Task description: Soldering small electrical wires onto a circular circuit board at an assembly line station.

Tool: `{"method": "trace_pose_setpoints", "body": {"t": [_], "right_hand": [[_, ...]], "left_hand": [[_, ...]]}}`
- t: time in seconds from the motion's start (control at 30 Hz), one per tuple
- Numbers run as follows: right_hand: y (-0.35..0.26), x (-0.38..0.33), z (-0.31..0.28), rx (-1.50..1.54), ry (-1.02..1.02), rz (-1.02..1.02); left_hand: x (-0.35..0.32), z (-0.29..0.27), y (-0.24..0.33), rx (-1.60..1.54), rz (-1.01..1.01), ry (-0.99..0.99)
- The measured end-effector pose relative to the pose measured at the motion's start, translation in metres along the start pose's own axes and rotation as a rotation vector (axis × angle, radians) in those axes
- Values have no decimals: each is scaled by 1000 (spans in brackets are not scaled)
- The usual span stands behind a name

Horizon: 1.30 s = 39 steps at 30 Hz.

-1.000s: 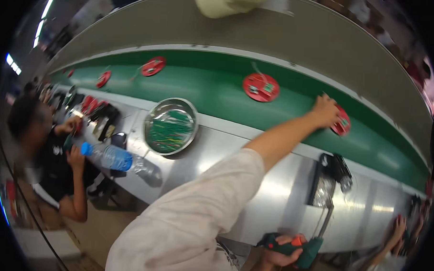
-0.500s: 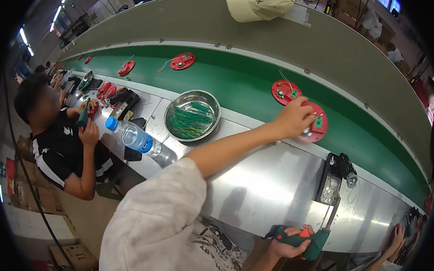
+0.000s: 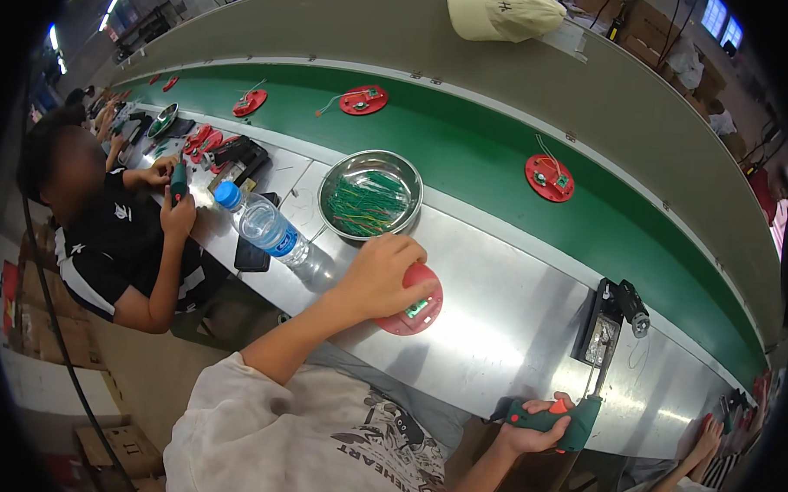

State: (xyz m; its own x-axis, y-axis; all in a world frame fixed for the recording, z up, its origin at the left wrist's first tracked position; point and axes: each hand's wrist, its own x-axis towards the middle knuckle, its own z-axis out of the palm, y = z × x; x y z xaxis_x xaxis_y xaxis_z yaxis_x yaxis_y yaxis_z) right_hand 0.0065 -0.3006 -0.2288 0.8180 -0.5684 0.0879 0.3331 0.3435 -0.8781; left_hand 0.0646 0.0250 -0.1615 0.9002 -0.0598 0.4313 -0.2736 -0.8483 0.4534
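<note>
My left hand (image 3: 377, 276) is closed on a round red plate (image 3: 420, 292) that carries a small green circuit board. It holds the plate just above or on the metal worktop, in front of the steel bowl; which of the two I cannot tell. Fingers of my right hand (image 3: 533, 435) wrap round the handle of a green soldering gun (image 3: 581, 426) with an orange trigger, at the worktop's front edge. Its thin metal tip points up towards a black stand (image 3: 586, 332) with a small tray.
A steel bowl (image 3: 324, 211) holds many thin green wires. Left of it stands a water bottle (image 3: 269, 229). More red plates (image 3: 550, 178) lie along the green belt (image 3: 467, 144) behind. A co-worker (image 3: 138, 237) sits at left; another person's arm (image 3: 695, 452) shows at right.
My left hand has brought the red plate from the belt's edge leftward and nearer to me, over the worktop. My right hand keeps its hold on the soldering gun. The view has shifted slightly.
</note>
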Motion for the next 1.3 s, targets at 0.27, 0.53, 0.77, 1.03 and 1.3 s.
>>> {"method": "trace_pose_setpoints", "body": {"t": [0.27, 0.53, 0.77, 1.03, 1.3], "right_hand": [[-5, -2, 7, -36, 1, -16], [-5, -5, 11, -34, 0, -11], [-8, -4, 9, -44, -56, 5], [-5, -8, 8, -98, 7, -34], [-2, -6, 7, -142, -30, -13]], "left_hand": [[45, -2, -108, 251, -70, 124], [50, 1, -117, 233, -184, 2], [52, -7, -110, 94, -62, 286], [39, -23, -106, 46, -134, 235], [26, -29, -71, -64, -75, 183]]}}
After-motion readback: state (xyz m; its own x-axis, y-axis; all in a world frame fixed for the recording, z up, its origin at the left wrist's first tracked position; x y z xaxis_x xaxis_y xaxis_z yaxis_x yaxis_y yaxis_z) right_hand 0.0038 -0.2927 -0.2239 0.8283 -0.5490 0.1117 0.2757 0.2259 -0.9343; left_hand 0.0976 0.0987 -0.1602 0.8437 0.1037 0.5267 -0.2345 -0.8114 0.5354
